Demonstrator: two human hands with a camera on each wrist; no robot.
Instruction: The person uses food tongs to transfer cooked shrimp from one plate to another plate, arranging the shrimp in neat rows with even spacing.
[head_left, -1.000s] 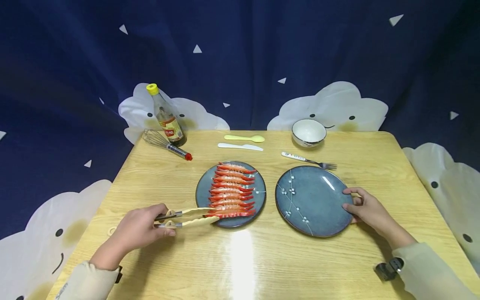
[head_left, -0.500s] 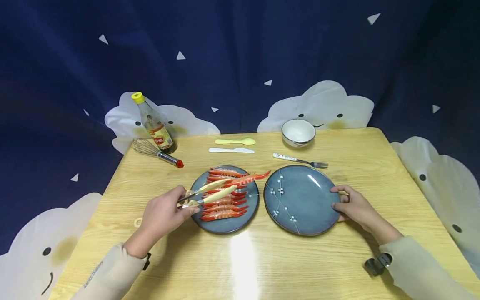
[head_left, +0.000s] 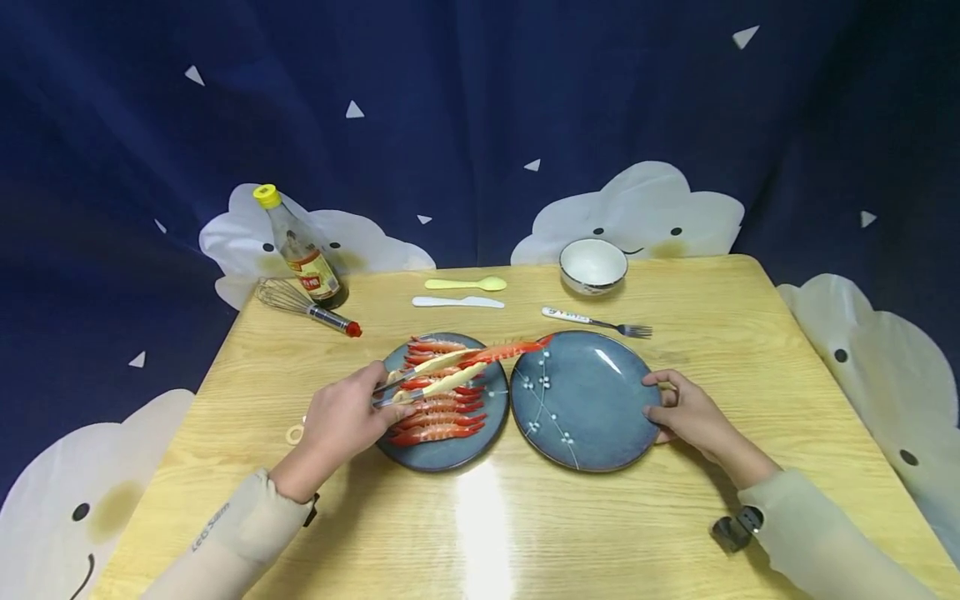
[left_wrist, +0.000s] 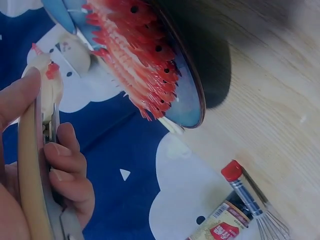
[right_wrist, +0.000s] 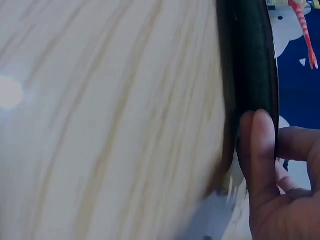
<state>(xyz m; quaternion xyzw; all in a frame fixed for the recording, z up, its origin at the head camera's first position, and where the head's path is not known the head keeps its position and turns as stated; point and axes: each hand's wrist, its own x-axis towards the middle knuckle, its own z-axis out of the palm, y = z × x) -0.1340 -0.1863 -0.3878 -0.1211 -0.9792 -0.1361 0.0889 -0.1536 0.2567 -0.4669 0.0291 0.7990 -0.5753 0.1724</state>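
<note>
My left hand [head_left: 345, 417] grips metal tongs with cream tips [head_left: 450, 381]. One red-and-white striped shrimp [head_left: 517, 348] sits between those tips, its red tail pointing right over the far left rim of the right blue plate [head_left: 600, 408]. Below the tongs, several more shrimps [head_left: 438, 421] lie in a row on the left blue plate [head_left: 447, 458]. In the left wrist view, thumb and fingers wrap the tongs' handles [left_wrist: 30, 165]. My right hand [head_left: 693, 417] pinches the right edge of the right plate, thumb and fingers on its rim. Both plates' rims are side by side.
Behind the plates lie a yellow spoon [head_left: 465, 284], a white knife [head_left: 457, 302] and a fork [head_left: 600, 322]. A white bowl [head_left: 593, 267] stands at the back. A sauce bottle [head_left: 307, 262] and a whisk [head_left: 311, 310] are at the back left.
My left hand has lifted one shrimp from the front of the row with the tongs and carried it away and right. The right plate, in my right hand, has slid left against the other.
</note>
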